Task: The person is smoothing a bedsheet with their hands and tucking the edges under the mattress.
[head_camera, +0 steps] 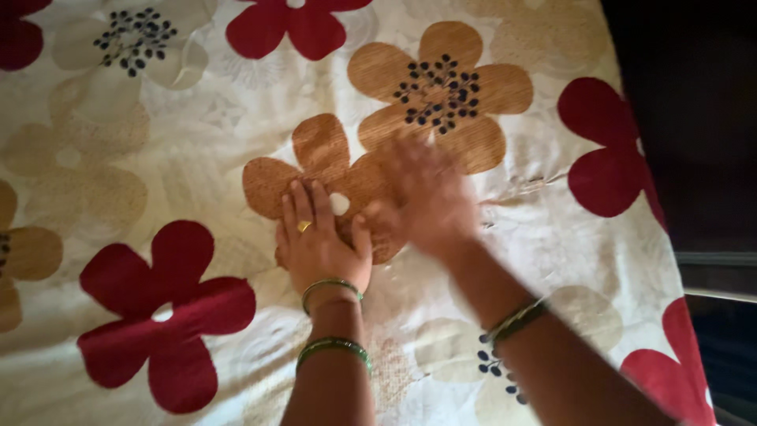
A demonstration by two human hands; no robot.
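My left hand (319, 241) lies flat, fingers spread, gripping nothing, on the floral bedsheet (505, 237), which covers the whole surface; my right hand (430, 197), blurred, looks spread flat on it too. I judge this mid-smoothing; the creases (520, 189) beyond call for an outward sweep. Dark room at right.

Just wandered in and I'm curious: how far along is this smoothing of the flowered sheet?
Looks done: the flowered sheet lies fairly flat at upper left. In hand: the left hand presses flat on a tan flower, while the right hand is blurred over the cloth beside it. Left: small wrinkles show to the right of the hands, near a red flower, so that side seems unfinished.
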